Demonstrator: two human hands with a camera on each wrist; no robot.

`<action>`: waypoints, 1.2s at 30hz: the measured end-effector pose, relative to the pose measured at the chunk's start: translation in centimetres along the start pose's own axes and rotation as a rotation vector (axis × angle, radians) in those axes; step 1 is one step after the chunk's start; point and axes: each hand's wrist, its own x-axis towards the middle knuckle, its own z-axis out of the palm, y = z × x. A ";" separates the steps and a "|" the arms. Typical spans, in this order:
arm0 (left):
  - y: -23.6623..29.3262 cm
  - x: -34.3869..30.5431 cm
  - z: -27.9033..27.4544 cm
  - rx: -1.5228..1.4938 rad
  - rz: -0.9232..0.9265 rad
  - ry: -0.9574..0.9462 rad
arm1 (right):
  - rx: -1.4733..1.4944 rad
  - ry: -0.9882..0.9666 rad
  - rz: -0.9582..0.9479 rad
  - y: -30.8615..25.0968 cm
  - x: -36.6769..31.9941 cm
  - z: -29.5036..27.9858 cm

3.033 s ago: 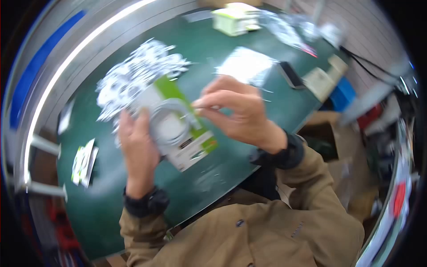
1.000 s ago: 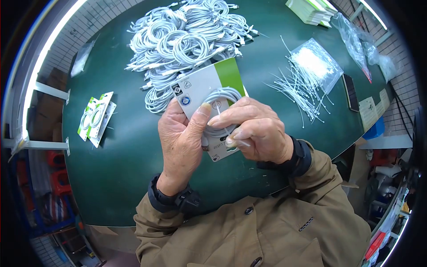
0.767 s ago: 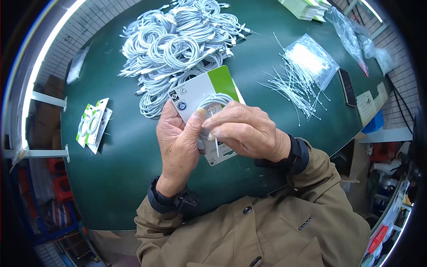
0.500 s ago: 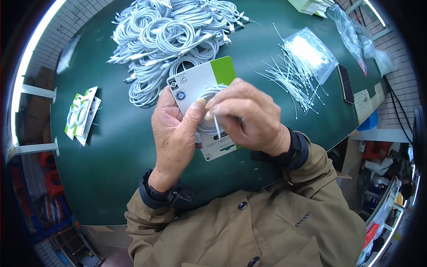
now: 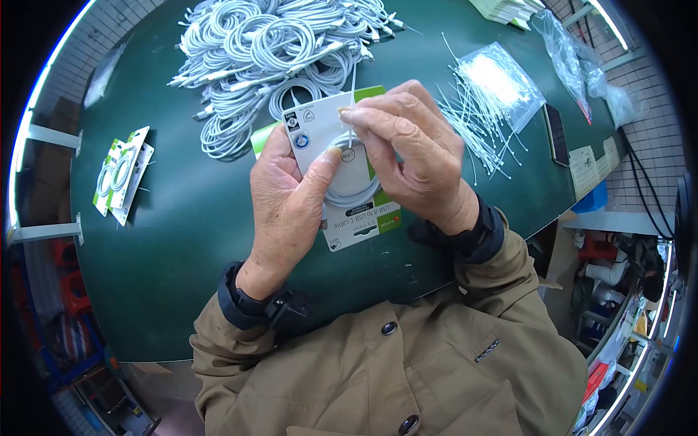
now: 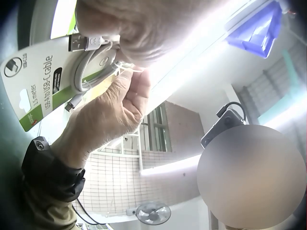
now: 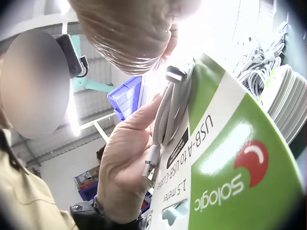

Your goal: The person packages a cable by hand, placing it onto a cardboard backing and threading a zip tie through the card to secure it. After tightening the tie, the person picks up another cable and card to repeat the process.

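My left hand [image 5: 283, 196] grips a white-and-green printed card [image 5: 309, 120], its thumb pressing on a coiled light-grey USB cable [image 5: 356, 198] that lies against the card's face. Over the card's upper part, my right hand [image 5: 422, 149] pinches a thin white cable tie [image 5: 354, 78] between thumb and forefinger. The tie runs up from the coil, its tail standing above the fingertips. In the right wrist view the card's lettering and the metal USB plug [image 7: 175, 73] show close up. The left wrist view has the other plug [image 6: 74, 103] hanging beside the coil.
A large heap of coiled cables [image 5: 269, 51] fills the far side of the green table [image 5: 196, 291]. Several carded cables [image 5: 120, 174] lie at the left. Loose cable ties [image 5: 480, 120], a plastic bag [image 5: 516, 83], a phone [image 5: 556, 134] and stacked cards [image 5: 502, 10] are on the right.
The right hand has come from beside the card to its coil, then upward. The tie's end hung down over the card half a second ago and now points up. The left hand keeps its grip.
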 end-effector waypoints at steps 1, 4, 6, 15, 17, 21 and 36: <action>0.0 0.0 0.0 0.000 0.002 -0.002 | -0.018 0.024 -0.038 0.2 0.0 0.1; -0.2 -0.2 0.1 0.012 0.006 0.001 | -0.023 0.049 -0.086 0.1 -0.2 0.1; -0.3 -0.2 0.2 0.007 0.026 -0.006 | -0.036 0.037 -0.132 0.3 -0.4 0.1; -0.2 -0.4 -0.6 -0.018 0.025 -0.073 | -0.052 0.001 -0.227 0.2 -0.4 -0.6; -0.1 -0.4 -0.7 -0.011 0.031 -0.075 | -0.038 0.008 -0.244 0.2 -0.7 -0.5; 0.0 -0.4 -0.7 -0.025 0.040 -0.069 | -0.040 -0.001 -0.238 -0.2 -0.9 -1.0; 0.2 -0.4 -0.6 0.031 0.040 -0.051 | -0.061 0.033 -0.179 0.0 -0.8 -0.4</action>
